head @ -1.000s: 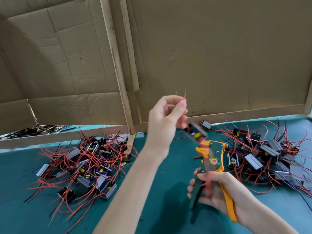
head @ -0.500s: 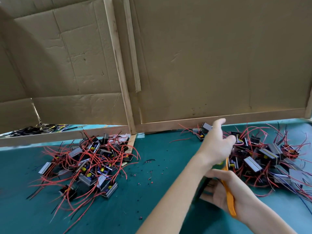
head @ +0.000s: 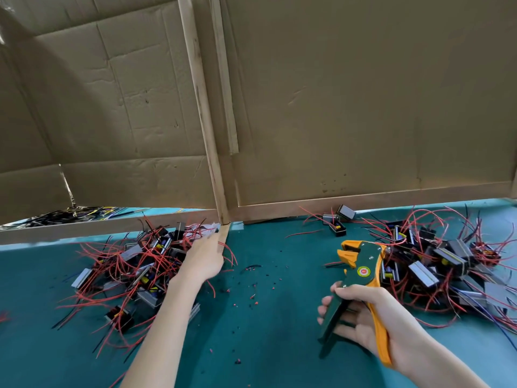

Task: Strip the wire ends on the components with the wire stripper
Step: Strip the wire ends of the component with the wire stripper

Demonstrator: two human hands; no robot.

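1. The wire stripper (head: 361, 271) - green body, orange head and lever - stands nose-up in the right hand (head: 361, 317), whose fingers are wrapped round both handles. Its jaws sit slightly apart, with no wire between them.
2. To the left of the stripper and well apart from it, the left hand (head: 202, 259) reaches into the left pile of components (head: 134, 264). Its fingertips are blurred among the red leads, so it cannot be told whether they have closed on a piece.
3. Just to the right of the stripper lies the right heap of components (head: 442, 261), its leads splayed toward the tool. A few stray components (head: 337, 219) sit behind the stripper, against the foot of the cardboard screen (head: 363, 107).
4. Between the stripper and the left pile, insulation scraps (head: 256, 296) dot the green table (head: 279, 345).
5. The likely step is fetching the next piece to feed into the tool.
6. The leads in the left pile are tangled, so lifting one component could drag its neighbours up or spill them across the table.
7. A lead set too deep or crooked in the jaws could be cut through or stripped unevenly - and with two similar heaps on either side of the tool, a finished piece could easily land among the unstripped ones.
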